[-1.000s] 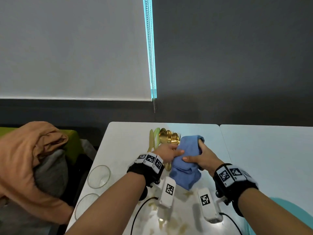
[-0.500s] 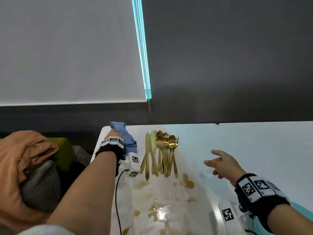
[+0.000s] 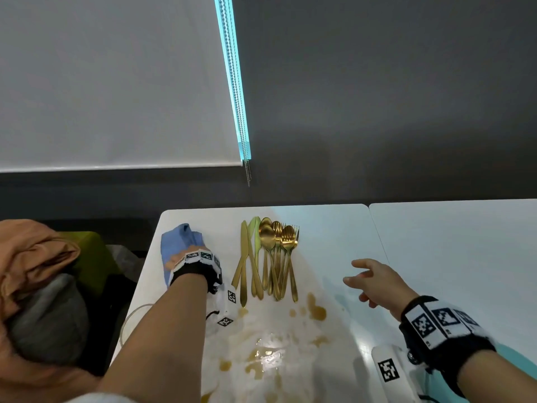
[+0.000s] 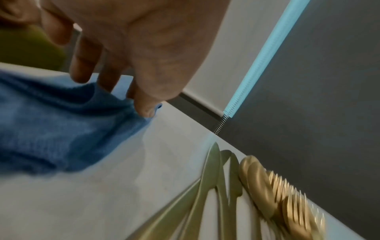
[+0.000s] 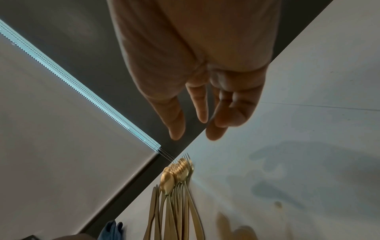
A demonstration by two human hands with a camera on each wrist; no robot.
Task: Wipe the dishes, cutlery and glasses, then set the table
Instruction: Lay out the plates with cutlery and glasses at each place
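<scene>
The blue cloth (image 3: 178, 242) lies on the white table (image 3: 325, 228) near its far left corner. My left hand (image 3: 177, 258) is on top of it. In the left wrist view, the left hand (image 4: 115, 91) has fairly straight fingers (image 4: 82, 71) whose tips touch the cloth (image 4: 51, 126). To the right lies a bundle of gold cutlery (image 3: 268, 257): knives, spoons and forks side by side, handles toward me. My right hand (image 3: 366, 279) hovers open above the table to the right of the cutlery (image 5: 176, 186), holding nothing; its fingers (image 5: 216, 129) are spread and relaxed.
Brown liquid spills (image 3: 315, 309) and a wet patch (image 3: 267, 356) cover the near middle of the table. A clear glass (image 3: 129, 324) stands at the left edge, half hidden by my forearm. Orange and grey clothing (image 3: 37, 280) lies on a seat at left. A second white table (image 3: 453, 242) adjoins on the right.
The left hand carried the blue cloth from the cutlery to the far left corner and laid it down. The right hand let go of the cloth and moved right, opening.
</scene>
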